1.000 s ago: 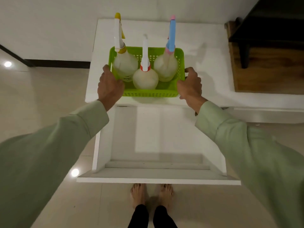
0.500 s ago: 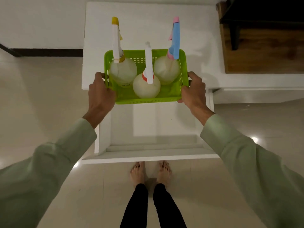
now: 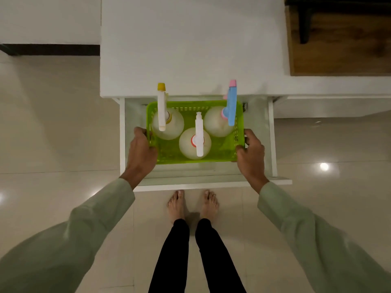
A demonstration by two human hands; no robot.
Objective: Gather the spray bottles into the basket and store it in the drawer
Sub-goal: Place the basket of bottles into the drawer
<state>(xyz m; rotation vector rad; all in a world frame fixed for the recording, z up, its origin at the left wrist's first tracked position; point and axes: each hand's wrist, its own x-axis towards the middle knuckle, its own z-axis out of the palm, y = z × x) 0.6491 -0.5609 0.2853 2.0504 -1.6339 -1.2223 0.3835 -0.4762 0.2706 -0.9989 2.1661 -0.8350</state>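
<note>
Basket (image 3: 239, 127) showing lime green w/ perforated grid walls. Three bottles w/ milky white bodies: left bottle (image 3: 169, 125) wearing white sprayer w/ yellow tip, middle bottle (image 3: 194, 144) white sprayer w/ red collar, right bottle (image 3: 215, 121) blue sprayer w/ pink tip & collar. Drawer (image 3: 211, 183) and table (image 3: 190, 49) showing plain white. Sleeves (image 3: 95, 225) looking pale green, trousers (image 3: 179, 261) black, floor (image 3: 53, 123) glossy cream tile.

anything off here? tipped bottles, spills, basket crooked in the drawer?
Nothing stands out. All three spray bottles stand upright in the green basket, which sits square within the open drawer. The left hand and right hand grip its short sides. No spill or damage visible.
</note>
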